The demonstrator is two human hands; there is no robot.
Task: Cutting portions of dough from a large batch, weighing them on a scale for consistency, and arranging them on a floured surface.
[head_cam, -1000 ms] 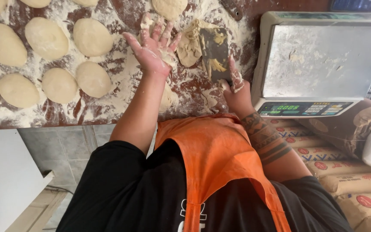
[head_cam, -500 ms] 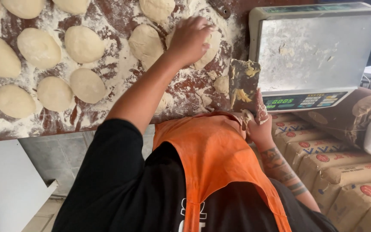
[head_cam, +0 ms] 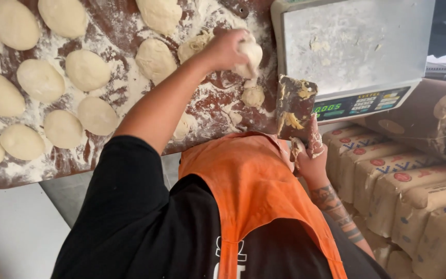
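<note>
Floury left hand (head_cam: 228,49) grips dough piece (head_cam: 249,54); right hand (head_cam: 308,152) clutches scraper (head_cam: 294,106).

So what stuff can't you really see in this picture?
- The left hand's palm and fingertips: curled round the dough lump, head view.
- The scraper's handle: hidden inside the right hand.
- The scale: its far side is cut off by the top edge, and its display is too small to read.
- The dough balls: some are cut off at the left and top edges.
- The sacks: they run off the right edge.
</note>
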